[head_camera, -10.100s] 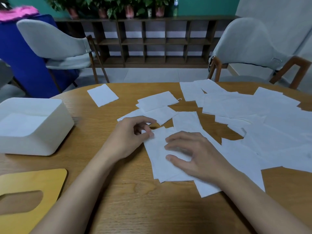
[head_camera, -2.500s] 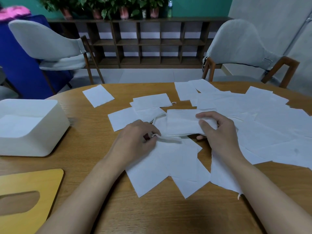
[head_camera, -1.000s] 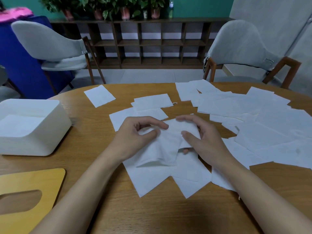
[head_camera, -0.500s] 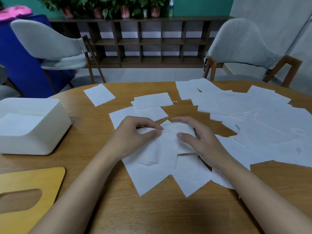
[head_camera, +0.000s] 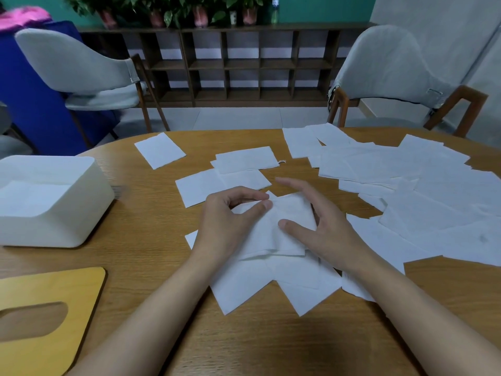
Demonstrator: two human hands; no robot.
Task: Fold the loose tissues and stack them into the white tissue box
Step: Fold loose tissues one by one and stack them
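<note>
A folded white tissue [head_camera: 279, 229] lies on other loose tissues at the table's middle. My left hand [head_camera: 230, 221] pinches its upper left edge between thumb and forefinger. My right hand [head_camera: 322, 226] is on its right side, thumb pressing the tissue flat, fingers spread and lifted. The white tissue box [head_camera: 89, 196] stands open at the left, with tissue lying flat inside. Several loose tissues [head_camera: 406, 185] cover the right half of the table, and a few folded ones [head_camera: 244, 160] lie beyond my hands.
A yellow wooden lid [head_camera: 67, 289] with an oval slot lies at the near left. One single tissue [head_camera: 160, 149] lies near the far edge. Two grey chairs [head_camera: 387, 63] and a dark shelf stand behind the wooden table [head_camera: 151, 240].
The tissue that both hands held up and folded over has come down flat on the pile. My right hand's fingers have opened and lifted off it; my left hand keeps its pinch.
</note>
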